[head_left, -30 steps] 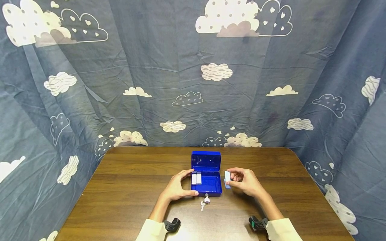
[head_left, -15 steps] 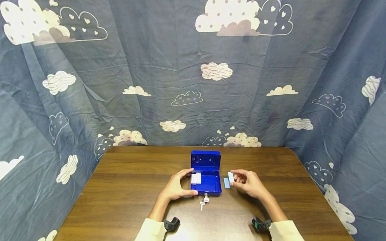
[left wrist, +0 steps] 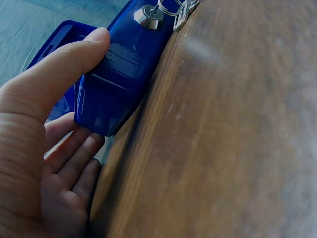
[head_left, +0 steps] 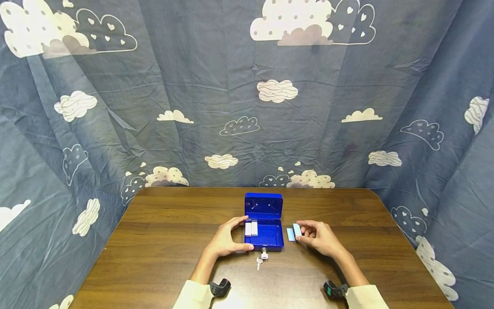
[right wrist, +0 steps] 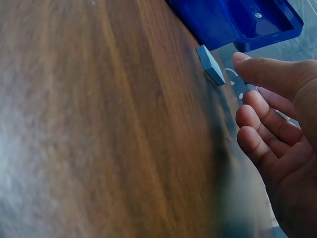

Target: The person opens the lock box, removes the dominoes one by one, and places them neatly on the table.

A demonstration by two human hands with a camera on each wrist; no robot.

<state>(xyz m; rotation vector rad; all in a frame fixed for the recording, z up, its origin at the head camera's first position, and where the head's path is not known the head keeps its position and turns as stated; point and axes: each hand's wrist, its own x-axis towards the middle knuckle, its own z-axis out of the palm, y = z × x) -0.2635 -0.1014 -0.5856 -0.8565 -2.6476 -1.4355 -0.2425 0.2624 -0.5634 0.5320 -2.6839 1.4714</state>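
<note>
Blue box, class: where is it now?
In the head view, the blue box is on the table, between the left hand at its left side and the right hand.

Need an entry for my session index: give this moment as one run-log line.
left grip: holds blue box; right grip: pinches light-blue block; second block: on table; lid: open; keys: at box front

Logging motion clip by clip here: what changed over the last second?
The right hand has moved the held block slightly rightward, from over the other block to beside it, so that one now shows more fully. Nothing was visibly let go or newly taken. Unchanged: the left hand on the open box, two white blocks inside, keys at its front.
</note>
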